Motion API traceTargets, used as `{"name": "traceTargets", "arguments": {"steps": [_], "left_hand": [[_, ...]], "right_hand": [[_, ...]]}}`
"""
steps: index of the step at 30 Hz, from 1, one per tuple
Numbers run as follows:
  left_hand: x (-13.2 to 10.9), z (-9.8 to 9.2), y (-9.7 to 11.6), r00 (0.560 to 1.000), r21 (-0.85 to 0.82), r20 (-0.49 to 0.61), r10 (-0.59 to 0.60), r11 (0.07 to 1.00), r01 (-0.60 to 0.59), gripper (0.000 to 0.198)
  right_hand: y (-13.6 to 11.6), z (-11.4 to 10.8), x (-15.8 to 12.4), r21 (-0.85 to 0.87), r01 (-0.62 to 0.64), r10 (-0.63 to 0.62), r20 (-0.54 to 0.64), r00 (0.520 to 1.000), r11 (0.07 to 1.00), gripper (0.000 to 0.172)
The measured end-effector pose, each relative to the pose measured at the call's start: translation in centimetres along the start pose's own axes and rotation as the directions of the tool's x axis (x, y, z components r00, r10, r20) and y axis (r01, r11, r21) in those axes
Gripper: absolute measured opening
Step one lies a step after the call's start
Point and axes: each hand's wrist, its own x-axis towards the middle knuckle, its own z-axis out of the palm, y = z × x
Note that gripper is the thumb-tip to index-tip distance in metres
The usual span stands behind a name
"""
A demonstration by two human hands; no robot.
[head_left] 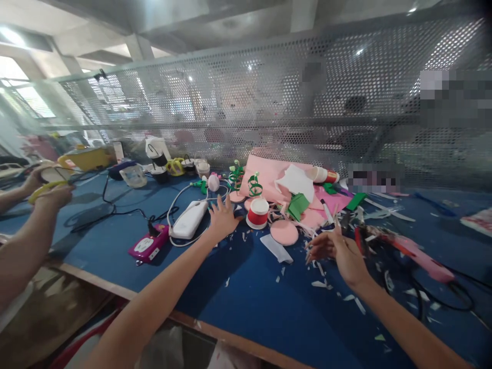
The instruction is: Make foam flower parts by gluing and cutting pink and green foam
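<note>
My left hand point(224, 221) is open with its fingers spread, just above the blue table beside a white power bank-like box point(189, 219) and its white cable. Right of it stands an upturned paper cup point(257, 213) with a red band. My right hand point(348, 259) hovers over paper scraps, fingers loosely apart and no held object visible. Metal tool tips point(343, 219) show behind its thumb; whether they touch it I cannot tell. Between my hands lies a pink paper disc point(284, 232). Green paper curls point(254, 185) stand behind the cup.
A pink glue gun point(426, 261) with a black cord lies at right. Pink paper sheets point(261, 174) and a green piece point(298, 206) are piled behind. A magenta power strip point(148, 245) sits left. A co-worker's hands point(54, 192) hold yellow-handled scissors. A perforated metal screen point(238, 113) stands behind.
</note>
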Motion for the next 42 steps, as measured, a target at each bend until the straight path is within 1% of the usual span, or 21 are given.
{"name": "traceTargets", "arguments": {"steps": [1,2,5,7,9,11,13,15,16,17,19,21,23,26,29,31,34,38,42], "left_hand": [[-0.8,-0.3,-0.4,1.0,-0.007,-0.01,0.027,1.0,-0.027,0.09],[-1.9,-0.5,-0.8,0.996,-0.01,-0.04,0.077,0.997,-0.077,0.089],[-5.9,-0.6,-2.5,0.98,-0.007,-0.078,0.185,0.982,-0.186,0.08],[-8.2,-0.2,-3.6,0.975,-0.004,-0.083,0.207,0.978,-0.208,0.077],[-9.2,0.1,-4.3,0.975,-0.002,-0.064,0.213,0.977,-0.214,0.075],[-8.5,0.2,-4.7,0.97,0.005,-0.02,0.241,0.97,-0.241,0.08],[-6.6,0.0,-4.8,0.962,0.004,0.018,0.271,0.962,-0.271,0.085],[-4.6,-0.2,-4.7,0.947,-0.031,0.071,0.312,0.95,-0.311,0.083],[-3.9,-0.3,-4.7,0.944,-0.051,0.069,0.322,0.946,-0.319,0.081],[-3.5,-0.4,-4.7,0.948,-0.059,0.031,0.316,0.948,-0.314,0.081],[-3.8,-0.6,-4.9,0.944,-0.065,-0.053,0.327,0.942,-0.33,0.084],[-5.1,-0.5,-5.4,0.931,-0.062,-0.115,0.346,0.933,-0.354,0.083],[-6.6,-0.5,-6.1,0.918,-0.068,-0.115,0.38,0.919,-0.389,0.084],[-8.0,-0.5,-6.8,0.921,-0.084,-0.126,0.368,0.921,-0.38,0.084],[-8.1,-0.6,-7.0,0.929,-0.095,-0.125,0.348,0.928,-0.36,0.085],[-7.9,-0.6,-7.0,0.927,-0.098,-0.124,0.354,0.925,-0.366,0.085],[-7.8,-0.5,-7.0,0.921,-0.098,-0.128,0.369,0.919,-0.382,0.083],[-7.9,-0.4,-7.0,0.924,-0.09,-0.144,0.355,0.925,-0.369,0.08],[-8.0,-0.6,-6.8,0.924,-0.098,-0.15,0.352,0.925,-0.368,0.078]], "right_hand": [[-0.1,0.0,0.0,-0.004,0.0,0.0,-0.001,1.0,1.0,0.059],[-0.1,0.0,0.0,-0.007,0.002,-0.002,-0.005,1.0,1.0,0.058],[-0.3,0.3,-0.1,-0.013,0.008,-0.008,-0.006,1.0,1.0,0.058],[-0.4,0.6,-0.3,-0.012,0.004,-0.003,0.019,1.0,1.0,0.059],[-0.4,0.9,-0.4,-0.011,-0.012,0.012,0.057,0.998,1.0,0.059],[-0.3,1.3,-0.6,-0.011,-0.029,0.03,0.086,0.996,1.0,0.059],[-0.2,1.4,-0.7,-0.012,-0.04,0.041,0.103,0.994,0.999,0.058],[-0.1,1.4,-0.7,-0.019,-0.047,0.048,0.111,0.993,0.999,0.055],[-0.1,1.3,-0.6,-0.024,-0.048,0.05,0.105,0.993,0.999,0.054],[-0.1,1.2,-0.6,-0.031,-0.048,0.051,0.092,0.994,0.998,0.054],[-0.1,0.9,-0.5,-0.04,-0.043,0.045,0.054,0.998,0.998,0.055],[-0.2,0.7,-0.4,-0.043,-0.034,0.035,0.021,0.999,0.998,0.057],[-0.2,0.7,-0.4,-0.044,-0.032,0.033,0.015,0.999,0.999,0.058],[-0.1,1.0,-0.5,-0.052,-0.046,0.049,0.049,0.998,0.998,0.057],[0.1,1.4,-0.7,-0.056,-0.062,0.067,0.093,0.993,0.997,0.06],[0.2,1.4,-0.7,-0.051,-0.06,0.065,0.105,0.992,0.997,0.061],[0.2,1.2,-0.6,-0.037,-0.056,0.06,0.1,0.993,0.998,0.059],[0.1,1.0,-0.6,-0.031,-0.05,0.052,0.087,0.995,0.998,0.057],[0.3,1.1,-0.6,-0.032,-0.034,0.038,0.108,0.993,0.999,0.056]]}}
